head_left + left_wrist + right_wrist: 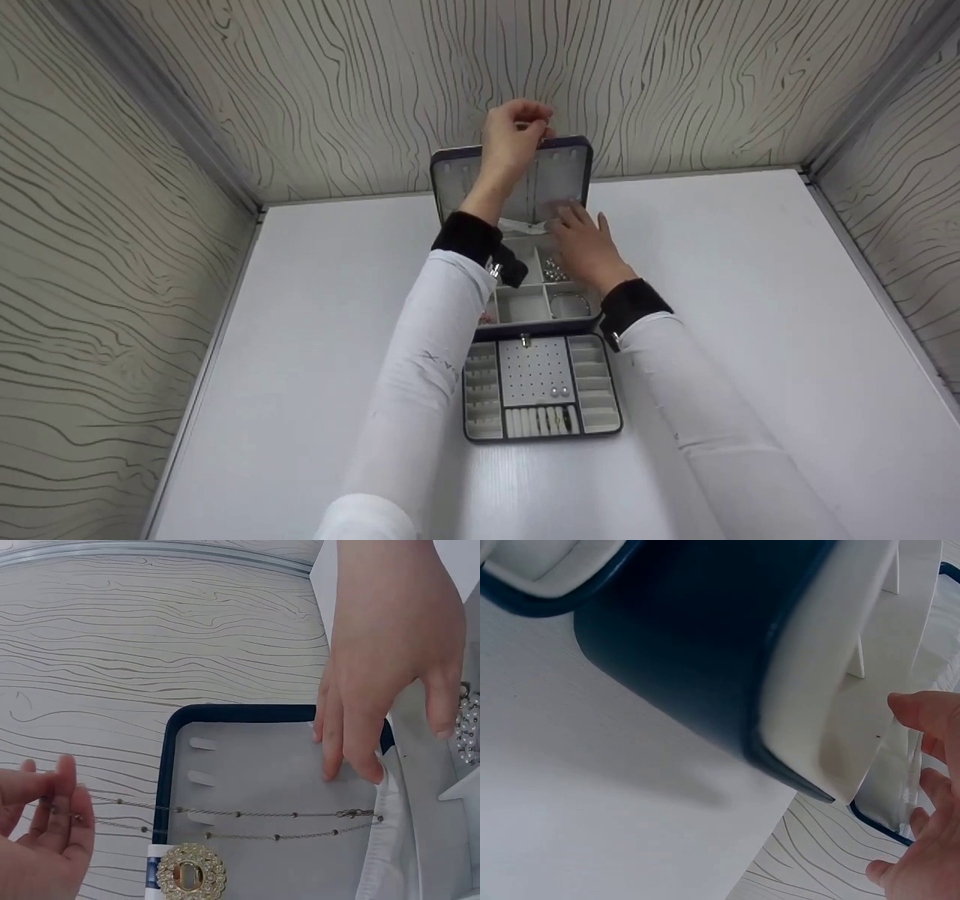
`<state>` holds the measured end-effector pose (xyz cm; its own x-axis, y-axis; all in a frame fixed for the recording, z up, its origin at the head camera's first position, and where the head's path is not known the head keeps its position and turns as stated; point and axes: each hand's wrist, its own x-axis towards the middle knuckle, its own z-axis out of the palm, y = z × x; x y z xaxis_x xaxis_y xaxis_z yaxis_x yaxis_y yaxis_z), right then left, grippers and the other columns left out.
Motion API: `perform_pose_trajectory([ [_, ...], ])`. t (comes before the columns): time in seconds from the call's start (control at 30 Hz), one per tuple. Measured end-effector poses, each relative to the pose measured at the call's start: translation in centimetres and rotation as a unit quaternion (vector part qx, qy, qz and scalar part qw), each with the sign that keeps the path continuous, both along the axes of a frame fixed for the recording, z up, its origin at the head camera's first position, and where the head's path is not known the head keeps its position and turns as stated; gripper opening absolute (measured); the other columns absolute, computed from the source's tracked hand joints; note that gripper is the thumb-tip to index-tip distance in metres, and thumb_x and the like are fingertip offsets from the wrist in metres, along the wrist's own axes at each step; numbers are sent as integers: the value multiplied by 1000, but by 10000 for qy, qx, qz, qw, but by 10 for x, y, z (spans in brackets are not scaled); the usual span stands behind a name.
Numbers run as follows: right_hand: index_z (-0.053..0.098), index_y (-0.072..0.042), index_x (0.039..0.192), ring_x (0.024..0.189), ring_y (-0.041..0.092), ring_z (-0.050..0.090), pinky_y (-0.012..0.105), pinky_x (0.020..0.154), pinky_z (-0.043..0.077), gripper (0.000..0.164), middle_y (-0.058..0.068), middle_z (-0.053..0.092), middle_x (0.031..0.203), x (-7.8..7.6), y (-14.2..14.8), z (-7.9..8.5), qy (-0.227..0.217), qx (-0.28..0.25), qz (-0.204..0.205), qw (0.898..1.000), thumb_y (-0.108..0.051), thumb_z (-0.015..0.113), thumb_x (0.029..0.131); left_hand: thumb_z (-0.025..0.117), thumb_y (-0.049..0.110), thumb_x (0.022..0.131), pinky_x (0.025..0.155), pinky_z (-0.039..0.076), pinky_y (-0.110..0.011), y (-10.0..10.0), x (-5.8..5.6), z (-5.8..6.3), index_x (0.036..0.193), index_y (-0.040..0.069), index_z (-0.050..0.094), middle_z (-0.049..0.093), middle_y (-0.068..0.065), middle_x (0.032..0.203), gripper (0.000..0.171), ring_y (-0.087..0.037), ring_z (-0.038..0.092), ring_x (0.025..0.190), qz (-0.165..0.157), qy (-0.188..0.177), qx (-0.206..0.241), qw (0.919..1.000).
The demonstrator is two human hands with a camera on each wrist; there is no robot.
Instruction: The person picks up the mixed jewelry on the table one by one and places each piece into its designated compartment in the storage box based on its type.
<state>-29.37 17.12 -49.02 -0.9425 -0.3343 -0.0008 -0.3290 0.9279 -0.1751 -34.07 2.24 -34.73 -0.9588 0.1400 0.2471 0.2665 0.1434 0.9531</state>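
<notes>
A navy jewelry box stands with its lid point(463, 187) raised and its grey inner side facing me. Above the lid's top edge, my left hand point(510, 139) pinches a thin beaded chain necklace point(240, 814). Two strands of it run down across the lining to the white gathered pocket point(384, 840) at the lid's bottom. My right hand point(589, 244) lies near that pocket, its fingers point(360, 742) extended against or just in front of the lining; contact is hard to tell. Nothing shows in its grasp in the right wrist view.
The box's lower compartments point(525, 304) hold pearly jewelry point(553, 270) and a bracelet point(570, 304). In front lies a divided tray point(536, 371) with two pearl studs. A round gold ornament point(191, 876) sits at the lid's edge. Wood-patterned walls point(360, 90) enclose the white table point(750, 300).
</notes>
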Motion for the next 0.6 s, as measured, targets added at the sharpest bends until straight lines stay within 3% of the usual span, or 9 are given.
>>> perform_pose_trajectory([
  [0.23,47,-9,144,146,36,12,67,110,13,55,14,27,157,0,-3,2,-81,69,-23,9999,-17,65,93,56,2,98,76,50,-21,-2,-1,-2,105,3,67,64,-5,100,14,-12,64,90,58,350,-287,9990],
  [0.6,49,-8,142,147,36,10,69,109,11,54,13,24,159,-1,0,0,-165,-110,-80,9998,-15,67,92,56,0,97,73,50,-18,4,6,-36,105,1,72,69,-6,97,18,-12,64,87,225,141,-949,9951],
])
